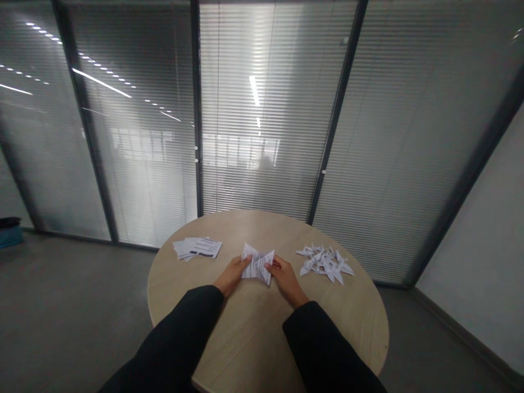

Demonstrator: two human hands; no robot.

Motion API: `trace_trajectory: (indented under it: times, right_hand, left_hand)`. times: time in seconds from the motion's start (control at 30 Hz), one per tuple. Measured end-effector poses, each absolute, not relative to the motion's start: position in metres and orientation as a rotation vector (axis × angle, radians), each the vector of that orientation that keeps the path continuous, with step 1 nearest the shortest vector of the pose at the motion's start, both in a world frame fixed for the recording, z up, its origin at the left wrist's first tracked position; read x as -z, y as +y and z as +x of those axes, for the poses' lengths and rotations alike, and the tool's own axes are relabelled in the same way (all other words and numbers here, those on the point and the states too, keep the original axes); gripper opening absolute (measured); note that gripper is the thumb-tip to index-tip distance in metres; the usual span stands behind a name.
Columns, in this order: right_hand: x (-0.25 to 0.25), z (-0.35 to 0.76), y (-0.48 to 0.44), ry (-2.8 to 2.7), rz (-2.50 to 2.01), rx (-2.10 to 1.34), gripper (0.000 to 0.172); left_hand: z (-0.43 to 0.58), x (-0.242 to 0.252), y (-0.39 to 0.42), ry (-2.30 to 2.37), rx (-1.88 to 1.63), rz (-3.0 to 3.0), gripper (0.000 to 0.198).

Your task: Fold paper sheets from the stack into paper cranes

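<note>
Left hand, right hand pinch creased printed paper.
Keep tension even, folds crisp, clear of near edge of table.

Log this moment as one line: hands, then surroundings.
left hand: holds creased printed paper | right hand: holds same paper | round table, left: loose printed sheets | right: pointed folded-paper pile

A round, pale wood-grained table stands before a glass partition with grey horizontal-slat blinds and slim dark frame posts. At far left, a blue container with a black top sits on the grey floor; at right is a plain pale wall.
</note>
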State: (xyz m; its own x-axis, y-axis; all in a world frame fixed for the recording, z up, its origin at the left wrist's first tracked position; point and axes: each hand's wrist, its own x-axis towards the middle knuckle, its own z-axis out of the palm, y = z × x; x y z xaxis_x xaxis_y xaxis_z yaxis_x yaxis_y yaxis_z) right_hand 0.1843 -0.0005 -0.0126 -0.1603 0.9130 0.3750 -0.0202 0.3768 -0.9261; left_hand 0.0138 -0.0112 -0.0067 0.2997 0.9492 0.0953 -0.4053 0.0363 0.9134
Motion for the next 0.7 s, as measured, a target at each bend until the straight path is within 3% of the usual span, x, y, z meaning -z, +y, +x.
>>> trace_trajectory:
  times: [0.37, 0.7]
  right_hand:
    - [0.0122, 0.1867, 0.0003, -1.429, -0.862, -1.041, 0.037]
    - [0.0085, 0.1868, -0.0037, -1.415, -0.871, -1.024, 0.038]
  left_hand:
    - [0.0123, -0.0030, -0.0127, 0.682, -1.156, 0.964, 0.032]
    - [0.0107, -0.0001, -0.0111, 0.629, -1.162, 1.002, 0.037]
